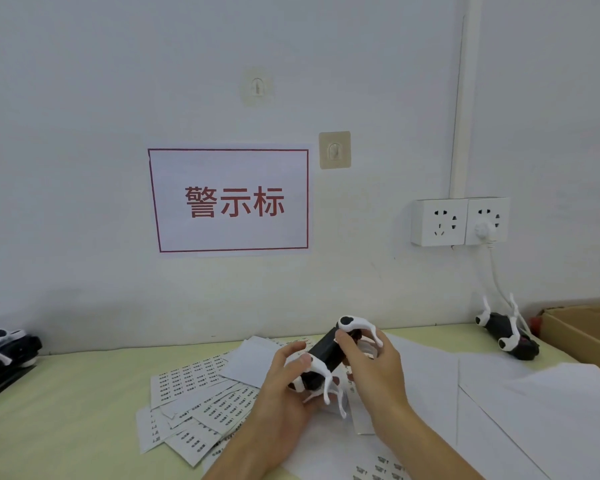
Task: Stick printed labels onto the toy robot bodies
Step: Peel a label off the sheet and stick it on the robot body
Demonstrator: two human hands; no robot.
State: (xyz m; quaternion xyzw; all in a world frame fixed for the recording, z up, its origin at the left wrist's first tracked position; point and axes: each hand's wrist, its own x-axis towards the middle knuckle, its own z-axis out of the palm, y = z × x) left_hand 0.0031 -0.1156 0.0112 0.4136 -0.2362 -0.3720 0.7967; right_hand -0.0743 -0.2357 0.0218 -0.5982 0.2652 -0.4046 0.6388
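- Left hand (284, 382) and right hand (371, 368) both wrap fingers round the toy (326, 355); they hide its middle.
- Label sheets (201, 393) have print too small to read.

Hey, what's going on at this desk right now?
A person is holding a black toy robot body with white legs above the pale green desk, the left hand gripping its lower end and the right hand its upper end. Sheets of small printed labels lie scattered underneath. Another black-and-white toy robot lies at the far right beside a brown cardboard box, and more sit at the left edge.
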